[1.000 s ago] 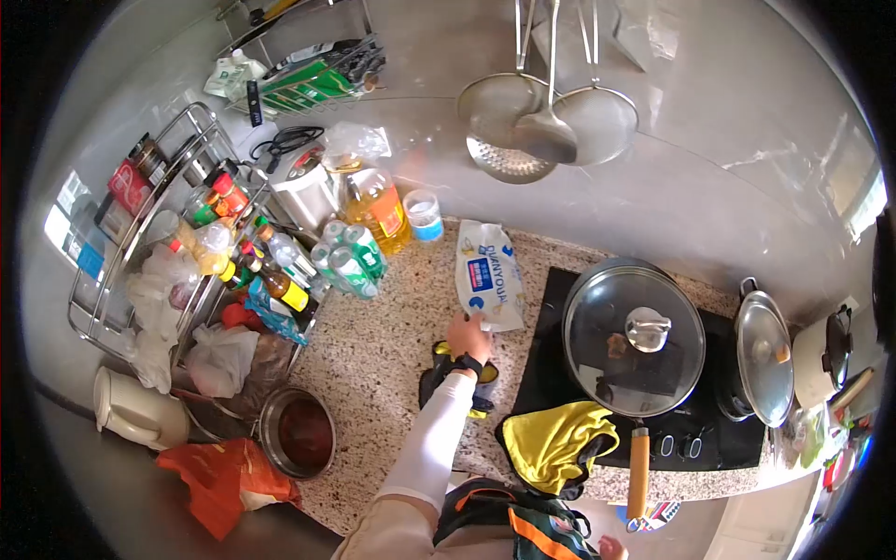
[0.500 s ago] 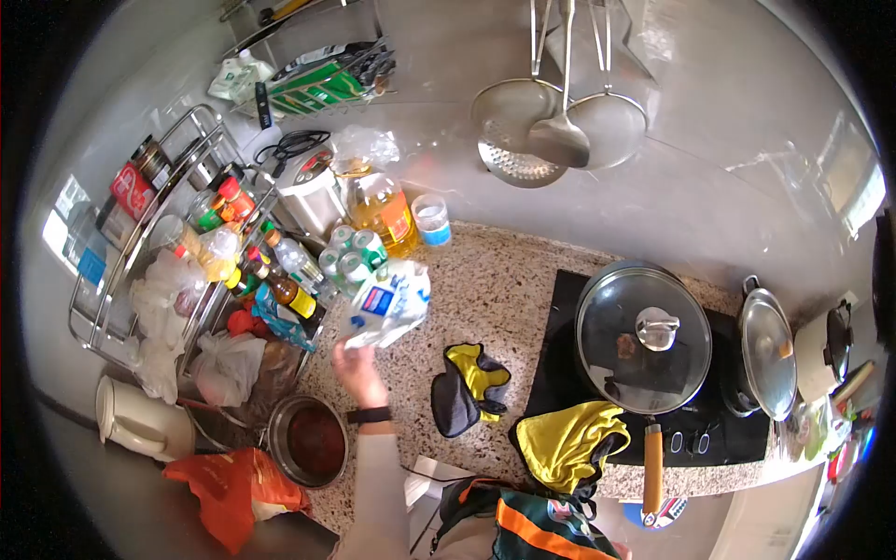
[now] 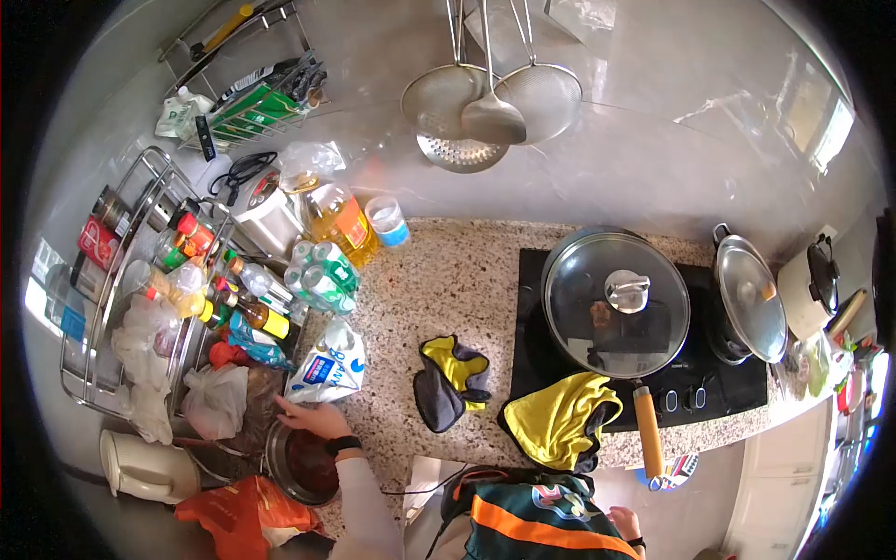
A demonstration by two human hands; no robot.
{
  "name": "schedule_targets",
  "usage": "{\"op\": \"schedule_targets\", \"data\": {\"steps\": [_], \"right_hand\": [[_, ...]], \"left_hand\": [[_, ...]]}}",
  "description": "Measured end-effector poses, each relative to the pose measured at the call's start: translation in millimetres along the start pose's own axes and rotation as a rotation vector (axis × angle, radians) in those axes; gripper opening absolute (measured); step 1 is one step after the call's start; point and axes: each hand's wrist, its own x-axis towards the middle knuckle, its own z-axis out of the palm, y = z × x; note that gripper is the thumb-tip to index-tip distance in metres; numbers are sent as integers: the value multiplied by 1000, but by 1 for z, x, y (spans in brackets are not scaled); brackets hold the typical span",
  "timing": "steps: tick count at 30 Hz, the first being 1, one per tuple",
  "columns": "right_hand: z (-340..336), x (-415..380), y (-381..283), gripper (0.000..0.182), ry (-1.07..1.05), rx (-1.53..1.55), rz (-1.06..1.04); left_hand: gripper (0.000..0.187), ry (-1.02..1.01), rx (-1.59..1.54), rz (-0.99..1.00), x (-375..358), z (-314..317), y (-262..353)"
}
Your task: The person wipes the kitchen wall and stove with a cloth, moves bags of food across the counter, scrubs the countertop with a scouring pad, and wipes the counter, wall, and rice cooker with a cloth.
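My left hand [image 3: 317,420] is open, with its fingers stretched toward the left over the rim of a metal pot [image 3: 276,455] that has dark red contents. Just above the hand, a white plastic packet [image 3: 329,362] with blue print rests on the speckled counter, apart from the fingers. A clear plastic bag [image 3: 260,397] lies right by my fingertips. Low in the view, my right hand [image 3: 623,523] shows beside the dark green and orange apron [image 3: 523,513], its fingers partly hidden.
A lidded pan [image 3: 583,327] stands on the black cooktop [image 3: 681,373], its wooden handle pointing toward me. Yellow and grey cloths [image 3: 560,425] lie by the front edge. Bottles, wrapped cans [image 3: 322,277] and a wire rack [image 3: 84,359] crowd the left. An orange bag [image 3: 224,513] sits at lower left.
My left hand has let go of the white packet, which now rests on the counter, and has moved down-left to the pot. My right hand has come into view. The camera has shifted.
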Motion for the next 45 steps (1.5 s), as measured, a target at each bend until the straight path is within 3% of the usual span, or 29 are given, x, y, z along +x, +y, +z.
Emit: {"op": "schedule_targets", "data": {"steps": [4,6,8,9,10,12,14,16,18,19,20,21,22,24,25,26,28,29,30,32,33,34,36,38,39,40,42,43,45], "right_hand": [[4,-23,1,14,-35,251,308],[5,-25,3,19,-41,140,151],[4,-25,-9,23,-24,245,519],[6,-25,-11,25,2,253,541],[9,-23,-15,25,-5,255,536],[9,-17,-29,24,21,322,602],[3,-8,-32,23,8,346,573],[2,4,-33,22,-16,400,519],[3,10,-35,21,-43,452,467],[3,13,-28,21,-44,452,463],[3,15,-14,20,-70,194,204],[4,15,-1,18,-93,-63,-53],[4,15,3,18,-91,-63,-55],[1,14,5,19,-127,376,258],[-8,21,-18,23,58,996,825],[-11,24,-26,23,60,997,824],[-12,22,-33,24,97,897,763],[-7,18,-25,24,98,900,765],[-1,13,-18,23,55,806,740],[16,3,4,22,22,716,716],[24,-3,16,21,1,448,507],[24,-4,14,20,-22,178,298],[24,-13,10,18,-36,225,325],[19,-11,-6,19,-42,254,382],[15,-7,-19,20,-42,266,412],[9,-2,-36,20,-36,295,466],[-14,14,-91,21,-11,499,725],[-7,15,-85,24,90,828,903],[-4,15,-86,28,93,848,910]], "left_hand": [[67,-4,-27,-22,-1,6,6],[62,-42,70,-21,2,8,-12],[55,-135,-142,-75,5,8,-24],[59,-148,-603,-409,0,10,-22],[59,-141,-599,-406,-5,-3,1],[70,-200,-733,-765,-11,-41,65],[79,-179,-616,-764,-16,-24,56],[81,-131,-484,-665,-15,0,31],[78,-130,-580,-576,-9,10,25],[74,-49,-522,-254,-3,29,10],[69,31,-454,65,2,28,20],[61,72,-541,14,4,28,31],[61,74,-542,14,13,23,44],[57,191,-855,-117,24,13,63],[56,194,-977,-205,27,6,74],[56,194,-978,-205,32,23,51],[57,226,-575,-80,43,70,-16],[61,36,-200,-187,37,53,-1],[65,-152,-191,-342,34,38,16],[67,-165,13,-470,38,58,-5],[67,-171,10,-467,41,62,-8],[65,-119,237,-334,43,62,-7],[63,-74,463,-192,41,63,-5],[51,373,550,181,43,53,22],[43,365,532,256,48,55,18],[33,316,609,337,44,46,28],[26,-130,634,247,43,47,22],[26,-145,628,264,43,47,25],[23,-479,758,46,43,47,31]]}}
